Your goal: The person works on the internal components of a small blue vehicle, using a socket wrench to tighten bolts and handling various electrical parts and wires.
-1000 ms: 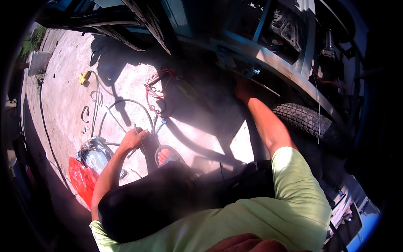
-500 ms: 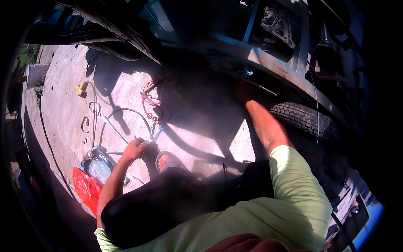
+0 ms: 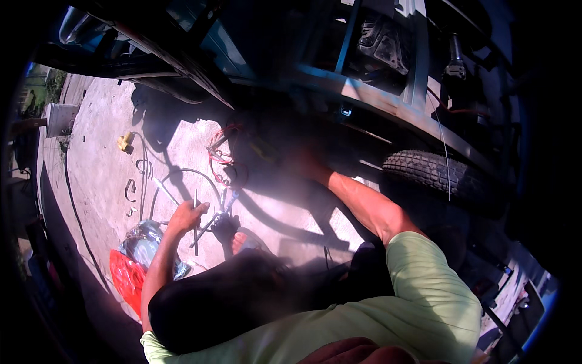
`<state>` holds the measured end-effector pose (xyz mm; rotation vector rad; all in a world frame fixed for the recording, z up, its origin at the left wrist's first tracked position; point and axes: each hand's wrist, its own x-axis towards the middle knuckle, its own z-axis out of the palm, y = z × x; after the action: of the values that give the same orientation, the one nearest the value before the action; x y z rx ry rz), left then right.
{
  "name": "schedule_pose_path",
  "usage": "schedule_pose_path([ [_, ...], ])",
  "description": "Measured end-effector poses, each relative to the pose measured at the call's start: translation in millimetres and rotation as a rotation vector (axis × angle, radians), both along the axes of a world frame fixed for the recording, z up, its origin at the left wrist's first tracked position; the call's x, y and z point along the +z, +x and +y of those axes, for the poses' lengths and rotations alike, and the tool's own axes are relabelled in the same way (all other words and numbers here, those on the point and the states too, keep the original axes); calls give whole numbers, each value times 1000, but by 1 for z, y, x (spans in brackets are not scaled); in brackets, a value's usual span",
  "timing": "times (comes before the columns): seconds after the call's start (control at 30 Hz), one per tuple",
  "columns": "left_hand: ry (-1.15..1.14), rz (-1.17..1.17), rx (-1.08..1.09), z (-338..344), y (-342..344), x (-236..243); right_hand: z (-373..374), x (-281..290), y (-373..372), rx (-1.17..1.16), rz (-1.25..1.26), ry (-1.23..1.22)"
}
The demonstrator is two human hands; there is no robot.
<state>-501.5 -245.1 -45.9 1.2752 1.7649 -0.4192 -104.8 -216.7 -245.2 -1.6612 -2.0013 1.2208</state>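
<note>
From my remote station, I see the left hand (image 3: 187, 217), fingers closed around a thin rod (image 3: 196, 241) above the concrete floor (image 3: 100, 182), presumably for readiness; the shadowed right hand (image 3: 308, 164) I cannot read. Red wires (image 3: 219, 153) lie ahead, likely for easy reach.
</note>
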Motion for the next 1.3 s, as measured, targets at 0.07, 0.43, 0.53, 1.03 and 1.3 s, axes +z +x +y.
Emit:
schedule_pose_path([
  [0.07, 27, -190, 99, 14, 17, 35, -5, 17, -14, -65, 276, -83],
  [0.43, 437, -635, -76, 31, 79, 209, 29, 186, -9, -299, 1115, -616],
  [0.53, 452, -796, -19, 27, 82, 202, 33, 191, 3, -448, 1177, -684],
  [1.03, 788, -1155, 166, 18, 62, 217, 51, 201, 20, -665, 1531, -667],
  [1.3, 755, -1257, 105, 16, 70, 221, 50, 218, 8, -587, 1569, -624],
])
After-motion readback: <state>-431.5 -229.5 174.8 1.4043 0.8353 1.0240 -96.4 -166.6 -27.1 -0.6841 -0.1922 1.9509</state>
